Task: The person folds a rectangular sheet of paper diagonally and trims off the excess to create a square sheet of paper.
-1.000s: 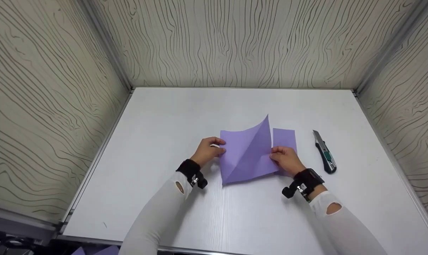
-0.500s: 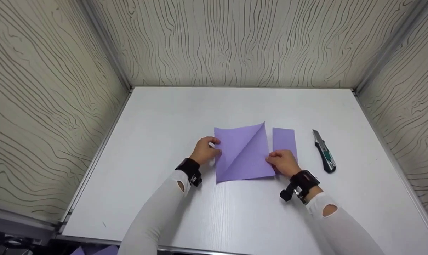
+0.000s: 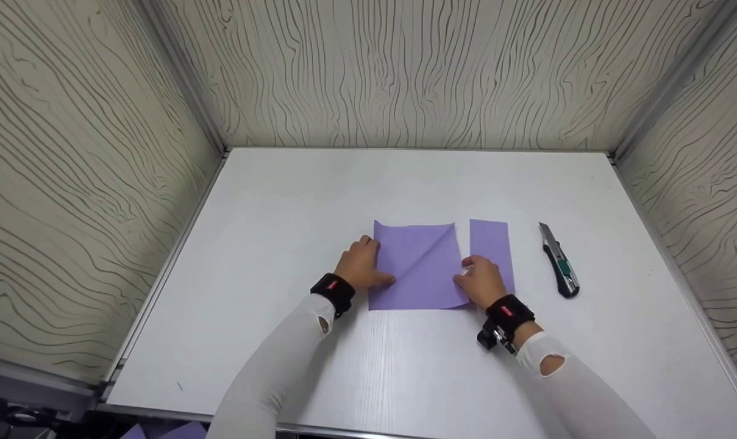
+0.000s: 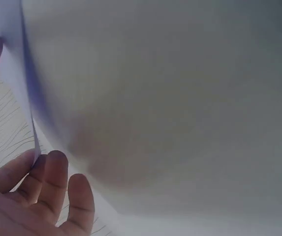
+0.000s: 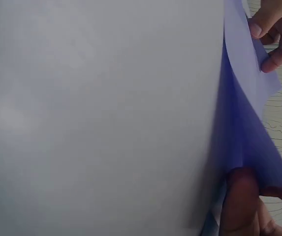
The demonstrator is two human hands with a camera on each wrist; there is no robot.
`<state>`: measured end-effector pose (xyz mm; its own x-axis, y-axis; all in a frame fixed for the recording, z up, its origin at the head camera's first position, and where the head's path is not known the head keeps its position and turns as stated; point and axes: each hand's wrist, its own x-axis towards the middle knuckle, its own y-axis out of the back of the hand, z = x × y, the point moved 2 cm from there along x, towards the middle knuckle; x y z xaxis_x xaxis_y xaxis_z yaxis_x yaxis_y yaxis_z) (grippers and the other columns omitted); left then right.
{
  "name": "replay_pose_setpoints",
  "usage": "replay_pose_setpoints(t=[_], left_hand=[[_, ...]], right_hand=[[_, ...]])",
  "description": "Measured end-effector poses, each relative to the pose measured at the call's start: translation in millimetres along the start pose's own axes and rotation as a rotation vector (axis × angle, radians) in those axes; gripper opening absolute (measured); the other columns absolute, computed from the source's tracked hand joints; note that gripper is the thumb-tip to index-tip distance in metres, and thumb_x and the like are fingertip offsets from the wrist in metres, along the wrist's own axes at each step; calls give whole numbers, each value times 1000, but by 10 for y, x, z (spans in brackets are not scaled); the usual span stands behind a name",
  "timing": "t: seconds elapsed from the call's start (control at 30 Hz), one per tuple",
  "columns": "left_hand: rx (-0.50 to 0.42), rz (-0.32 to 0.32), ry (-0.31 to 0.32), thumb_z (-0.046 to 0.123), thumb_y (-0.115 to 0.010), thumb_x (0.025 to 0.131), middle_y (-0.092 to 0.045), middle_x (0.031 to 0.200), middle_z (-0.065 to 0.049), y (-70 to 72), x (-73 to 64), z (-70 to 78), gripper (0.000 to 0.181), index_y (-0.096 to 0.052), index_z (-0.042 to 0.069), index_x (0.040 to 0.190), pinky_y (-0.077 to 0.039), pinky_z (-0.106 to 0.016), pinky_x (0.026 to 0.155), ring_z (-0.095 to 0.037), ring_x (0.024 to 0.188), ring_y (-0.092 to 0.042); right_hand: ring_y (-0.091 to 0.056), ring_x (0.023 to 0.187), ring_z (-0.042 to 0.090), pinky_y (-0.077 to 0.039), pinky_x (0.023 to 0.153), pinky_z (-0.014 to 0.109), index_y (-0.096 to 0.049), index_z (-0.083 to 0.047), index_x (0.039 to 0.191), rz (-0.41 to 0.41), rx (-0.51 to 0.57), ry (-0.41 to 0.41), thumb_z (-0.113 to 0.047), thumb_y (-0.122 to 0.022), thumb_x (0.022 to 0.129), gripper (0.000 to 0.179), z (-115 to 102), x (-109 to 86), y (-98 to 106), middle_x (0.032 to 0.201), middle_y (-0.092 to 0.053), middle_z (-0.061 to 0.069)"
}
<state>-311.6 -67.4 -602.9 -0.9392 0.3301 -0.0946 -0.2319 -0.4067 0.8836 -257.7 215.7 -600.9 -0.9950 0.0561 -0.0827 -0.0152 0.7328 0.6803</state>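
A square sheet of purple paper (image 3: 414, 256) with a diagonal crease lies before me in the head view. My left hand (image 3: 361, 265) spreads at its left edge, the thumb laid on the sheet and the fingers by the edge. In the left wrist view, that thumb and the fingers touch the paper (image 4: 13, 59) well apart from each other. My right hand (image 3: 481, 283) pinches the sheet's right edge near the lower corner. The right wrist view shows the paper (image 5: 259, 142) curving up between thumb and finger there.
A narrow purple paper strip (image 3: 490, 241) lies just right of the sheet, partly behind my right hand. Farther right is a utility knife (image 3: 559, 261) with its blade out. Patterned panels (image 3: 417, 73) border the white table (image 3: 270, 201). More purple paper (image 3: 182, 431) shows below the front edge.
The sheet's raised far right corner has come down, and the sheet lies flatter. My left thumb has moved onto the paper. My right hand has shifted slightly left and nearer.
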Motion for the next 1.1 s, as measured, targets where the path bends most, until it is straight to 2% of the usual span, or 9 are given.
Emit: replay_pose_setpoints(t=[0.27, 0.4, 0.47, 0.53, 0.63, 0.77, 0.83, 0.93, 1.1], left_hand=[[87, -29, 30, 56, -95, 79, -56, 154, -19, 5, -2, 59, 99, -57, 1, 151, -50, -57, 116, -38, 140, -57], [137, -4, 41, 57, -95, 77, -52, 157, -21, -1, 0, 75, 91, -64, 0, 141, -52, -58, 112, -39, 140, -55], [173, 17, 19, 57, -95, 77, -50, 159, -22, -2, -13, 88, 86, -67, 1, 135, -53, -58, 109, -39, 141, -53], [202, 29, -31, 55, -94, 79, -49, 160, -21, 0, -29, 117, 78, -69, 3, 131, -53, -57, 108, -38, 143, -51], [254, 23, -160, 47, -90, 87, -54, 155, -16, -1, -61, 181, 61, -70, 11, 133, -53, -55, 107, -35, 142, -52], [320, -26, -326, 33, -79, 100, -62, 144, -10, -26, -98, 250, 38, -74, 23, 137, -57, -49, 104, -29, 133, -60], [335, -54, -381, 28, -74, 104, -66, 139, -8, -37, -120, 259, 33, -75, 27, 137, -59, -47, 101, -28, 128, -63], [354, -88, -441, 25, -69, 107, -69, 138, -7, -25, -152, 233, 33, -76, 29, 139, -61, -45, 101, -28, 127, -66], [419, -144, -512, 32, -64, 110, -63, 154, -6, 50, -211, 108, 38, -70, 32, 147, -56, -44, 112, -29, 140, -61]], right_hand=[[-62, 71, 24, -51, 67, 36, -62, 15, 131, -34, -136, 43, -2, -66, 91, 44, -83, -12, -47, 80, -68, 14], [-68, 88, 37, -58, 83, 51, -64, 12, 129, -40, -237, 122, 2, -64, 91, 40, -158, -5, -71, 96, -71, 21], [-68, 102, 43, -58, 94, 57, -66, 11, 129, -38, -280, 189, 7, -63, 89, 40, -195, 4, -93, 110, -70, 26], [-65, 118, 49, -55, 105, 60, -67, 10, 130, -48, -319, 278, 14, -63, 86, 44, -229, 15, -129, 126, -66, 29], [-58, 137, 51, -47, 119, 61, -66, 6, 138, -116, -374, 418, 23, -63, 78, 62, -270, 25, -209, 147, -60, 29], [-47, 150, 54, -38, 125, 66, -64, -2, 148, -246, -464, 558, 23, -64, 74, 78, -305, 26, -315, 161, -54, 26], [-46, 151, 56, -37, 124, 70, -63, -4, 150, -291, -498, 574, 20, -65, 74, 80, -318, 29, -342, 162, -54, 24], [-44, 152, 55, -37, 123, 71, -62, -6, 152, -320, -523, 551, 14, -64, 80, 75, -346, 37, -343, 163, -54, 21], [-43, 154, 53, -35, 126, 68, -60, -5, 154, -331, -517, 508, -7, -61, 102, 52, -376, 56, -297, 164, -52, 22]])
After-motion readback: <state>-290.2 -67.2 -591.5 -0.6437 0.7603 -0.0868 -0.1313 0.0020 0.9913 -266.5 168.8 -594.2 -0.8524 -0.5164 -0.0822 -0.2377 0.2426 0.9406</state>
